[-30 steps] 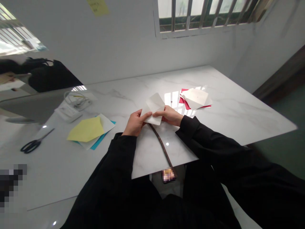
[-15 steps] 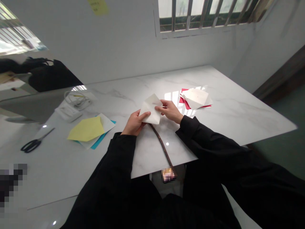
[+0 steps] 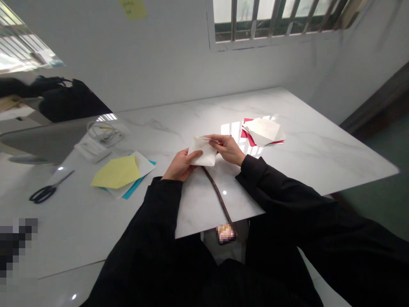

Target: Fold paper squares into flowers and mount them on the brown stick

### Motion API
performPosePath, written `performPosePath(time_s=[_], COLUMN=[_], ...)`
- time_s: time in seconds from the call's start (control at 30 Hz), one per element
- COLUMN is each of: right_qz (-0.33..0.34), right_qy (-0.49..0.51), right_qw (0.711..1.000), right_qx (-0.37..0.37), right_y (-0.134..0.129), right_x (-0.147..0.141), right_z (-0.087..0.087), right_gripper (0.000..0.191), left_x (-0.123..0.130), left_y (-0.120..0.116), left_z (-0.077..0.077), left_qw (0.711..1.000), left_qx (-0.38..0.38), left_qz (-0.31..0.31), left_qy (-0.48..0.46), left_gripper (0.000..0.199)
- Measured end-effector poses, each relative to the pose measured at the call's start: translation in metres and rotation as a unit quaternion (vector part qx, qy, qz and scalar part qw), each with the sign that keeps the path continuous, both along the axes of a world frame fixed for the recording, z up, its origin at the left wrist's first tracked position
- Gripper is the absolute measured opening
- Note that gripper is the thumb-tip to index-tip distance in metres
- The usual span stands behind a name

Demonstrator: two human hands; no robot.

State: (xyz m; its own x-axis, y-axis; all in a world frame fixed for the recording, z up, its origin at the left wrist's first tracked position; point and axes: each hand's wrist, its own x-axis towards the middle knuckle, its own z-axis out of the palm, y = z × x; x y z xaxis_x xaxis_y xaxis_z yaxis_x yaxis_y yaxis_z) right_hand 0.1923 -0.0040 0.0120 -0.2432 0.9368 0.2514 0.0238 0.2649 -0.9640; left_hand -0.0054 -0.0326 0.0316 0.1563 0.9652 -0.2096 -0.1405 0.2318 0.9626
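A white paper envelope (image 3: 204, 156) is held up above the marble-patterned table, between both of my hands. My left hand (image 3: 180, 164) grips its lower left side, thumb flat on the front. At the upper right, my right hand (image 3: 228, 148) pinches the top edge, where the flap is folded over; its fingers partly cover that edge. Below the envelope a thin brown stick (image 3: 217, 189) lies across the table and reaches past the front edge.
White and red envelopes (image 3: 263, 131) lie stacked at the right. Left of my hands are yellow, white and blue envelopes (image 3: 116, 171), with black-handled scissors (image 3: 44, 194) farther left. Behind them sit a white cable (image 3: 104, 133) and a white box (image 3: 92, 151).
The envelope's pointed flap stood up before; it is now folded down towards me. My right fingers have shifted to the top edge, while my left hand has kept its hold.
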Motion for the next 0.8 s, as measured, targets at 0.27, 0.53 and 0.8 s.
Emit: performPosePath(time_s=[0.27, 0.53, 0.8], right_qz=[0.027, 0.011, 0.027], right_qy=[0.002, -0.023, -0.041], right_qw=[0.999, 1.0, 0.998], right_qx=[0.023, 0.013, 0.033], right_y=[-0.005, -0.003, -0.007], right_x=[0.001, 0.001, 0.001], right_z=[0.008, 0.004, 0.011], right_gripper=[0.024, 0.033, 0.03], left_x=[-0.001, -0.002, -0.003], left_y=[-0.001, -0.002, -0.001], left_z=[0.002, 0.001, -0.001], left_qw=[1.0, 1.0, 1.0], left_qx=[-0.014, 0.002, 0.018], left_qz=[-0.002, -0.004, -0.008], left_qy=[0.002, 0.006, 0.008], left_gripper=[0.046, 0.047, 0.052])
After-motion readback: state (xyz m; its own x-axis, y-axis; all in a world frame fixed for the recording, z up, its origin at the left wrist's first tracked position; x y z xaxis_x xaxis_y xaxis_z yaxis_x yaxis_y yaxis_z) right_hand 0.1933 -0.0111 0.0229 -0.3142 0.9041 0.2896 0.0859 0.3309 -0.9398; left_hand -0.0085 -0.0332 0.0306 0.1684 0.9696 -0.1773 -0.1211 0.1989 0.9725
